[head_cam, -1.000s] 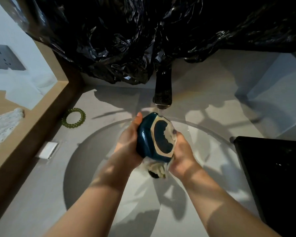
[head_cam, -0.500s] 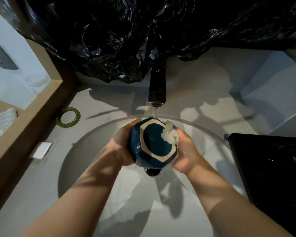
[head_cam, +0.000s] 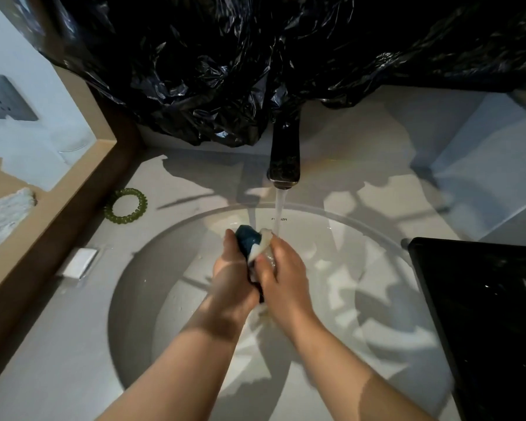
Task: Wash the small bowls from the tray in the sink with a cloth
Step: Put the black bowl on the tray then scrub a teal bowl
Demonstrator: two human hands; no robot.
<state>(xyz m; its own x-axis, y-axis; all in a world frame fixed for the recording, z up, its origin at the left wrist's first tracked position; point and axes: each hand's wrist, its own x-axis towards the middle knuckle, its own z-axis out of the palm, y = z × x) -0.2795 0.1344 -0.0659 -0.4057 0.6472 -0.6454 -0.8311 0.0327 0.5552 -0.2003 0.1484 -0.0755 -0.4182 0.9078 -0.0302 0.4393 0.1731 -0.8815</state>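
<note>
At the centre of the round sink [head_cam: 140,299], two hands meet: the left hand [head_cam: 230,276] is clamped on a small dark-blue bowl [head_cam: 249,238], while the right hand [head_cam: 281,268] presses a pale cloth [head_cam: 263,243] against it. Water from the black faucet [head_cam: 284,159] at 12 o'clock hits the cloth. A black tray [head_cam: 483,314] sits on the counter [head_cam: 58,344] at 3 o'clock, a green coil ring [head_cam: 125,205] at 10 o'clock. The wet bowl could slip and chip against the basin.

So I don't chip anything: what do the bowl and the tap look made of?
The bowl looks like glazed ceramic: glossy dark teal with a pale bare edge. The tap looks like metal with a dark polished finish, since it catches reflections. Neither is certain from sight alone.
</note>
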